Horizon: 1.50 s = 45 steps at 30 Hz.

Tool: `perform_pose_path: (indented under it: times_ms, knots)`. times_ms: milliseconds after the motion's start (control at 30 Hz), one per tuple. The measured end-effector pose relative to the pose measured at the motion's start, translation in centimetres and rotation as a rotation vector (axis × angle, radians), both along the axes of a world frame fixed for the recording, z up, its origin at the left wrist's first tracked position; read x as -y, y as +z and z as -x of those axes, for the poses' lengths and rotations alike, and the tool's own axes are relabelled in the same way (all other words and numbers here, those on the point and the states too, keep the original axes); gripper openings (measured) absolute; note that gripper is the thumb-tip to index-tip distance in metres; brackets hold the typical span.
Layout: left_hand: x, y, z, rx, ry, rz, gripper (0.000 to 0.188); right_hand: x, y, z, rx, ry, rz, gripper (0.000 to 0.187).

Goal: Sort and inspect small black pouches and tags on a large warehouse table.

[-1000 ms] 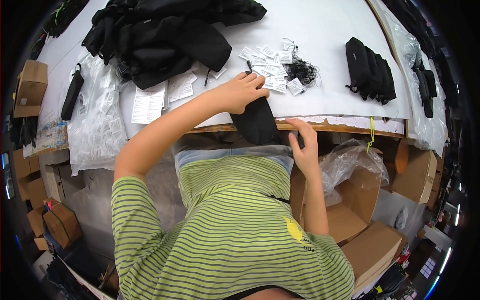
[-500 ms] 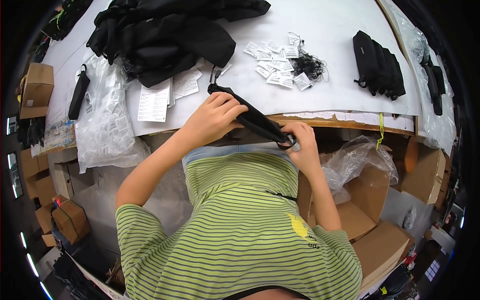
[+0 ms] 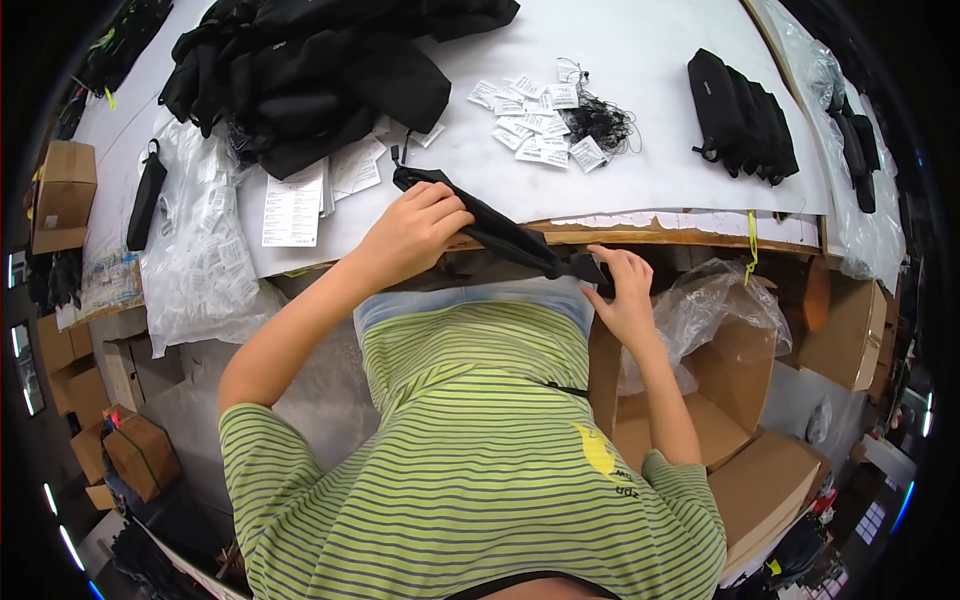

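Observation:
A slim black fabric pouch [image 3: 500, 228] slants across in front of me at the table's near edge. My left hand [image 3: 418, 222] is closed around its upper left part, and a zipper pull with a cord sticks out past that end. At the lower right end is a short black strap [image 3: 583, 267]. Right beside the strap is my right hand [image 3: 625, 290], its thumb and fingers apart, the fingertips at or very near it. I cannot tell whether they touch.
A heap of black pouches [image 3: 320, 85] lies at the far left, near printed sheets [image 3: 292, 212] and a plastic bag of tags [image 3: 205, 270]. White tags [image 3: 535, 125] with black strings [image 3: 600, 125] lie mid-table. Stacked pouches [image 3: 740, 120] are at right. An open cardboard box [image 3: 700, 425] stands below.
My right hand has opened from its pinch at the pouch's strap end and shifted slightly right. My left hand keeps its hold; the whole view has shifted a little.

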State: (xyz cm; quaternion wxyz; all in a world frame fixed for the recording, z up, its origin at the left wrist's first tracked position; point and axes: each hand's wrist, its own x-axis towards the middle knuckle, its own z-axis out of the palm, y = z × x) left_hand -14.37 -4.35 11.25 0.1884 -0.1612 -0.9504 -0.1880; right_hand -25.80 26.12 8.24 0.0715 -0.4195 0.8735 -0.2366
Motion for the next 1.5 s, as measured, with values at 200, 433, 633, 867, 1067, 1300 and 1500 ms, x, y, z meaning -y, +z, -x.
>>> perform_pose_path:
  times_ms: [200, 433, 633, 867, 1067, 1300, 1500]
  knots:
    - [0.3, 0.0, 0.9, 0.04, -0.03, 0.012, 0.025, -0.9, -3.9, 0.1, 0.48, -0.251, 0.218, 0.034]
    - [-0.1, -1.1, 1.4, -0.069, -0.027, 0.069, 0.014, 1.0, -6.3, -1.2, 0.258, -0.116, 0.076, 0.032]
    - [-0.2, 1.8, 1.1, -0.126, 0.135, -0.036, 0.016, 0.1, -4.3, 0.2, 0.947, -0.4, 0.722, 0.013]
    - [-4.2, 3.9, -3.7, 0.546, 0.126, -0.203, 0.021, 2.0, 0.2, 3.6, 1.453, -0.88, 1.641, 0.021]
    - [-5.8, 5.1, -4.6, 0.775, 0.036, -0.322, 0.024, 5.4, -1.6, 1.8, 1.924, -0.699, 1.548, 0.031]
    - [-5.4, 4.9, -4.4, 0.837, -0.029, -0.389, 0.026, 7.4, 2.6, 2.0, 1.204, -1.197, 1.267, 0.016]
    - [-4.0, 6.2, -2.5, 0.852, -0.062, -0.298, 0.025, 5.3, 3.2, 2.0, 0.852, -0.727, 1.068, 0.017]
